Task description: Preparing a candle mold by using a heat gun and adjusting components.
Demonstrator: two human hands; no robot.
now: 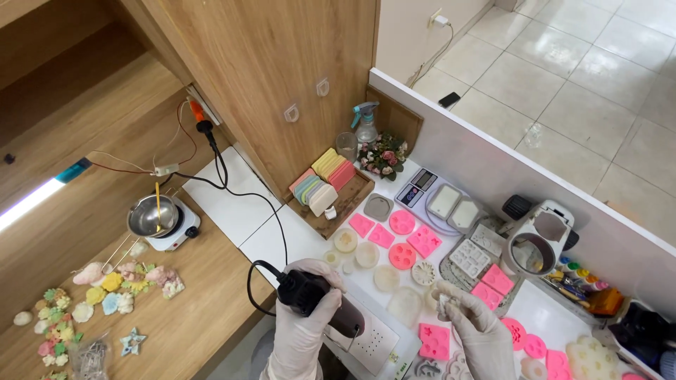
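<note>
Over the white tabletop (232, 207), my left hand (304, 320) is wrapping its grip around a black corded heat tool (320, 304), while my right hand (473, 325) is pinching a small pale piece (445, 301) just beside pink moulds (434, 341).

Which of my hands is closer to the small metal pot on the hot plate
Left. The left hand, gripping the black corded tool, is below and right of the metal pot. The right hand, holding a small white piece, is farther right.
</note>
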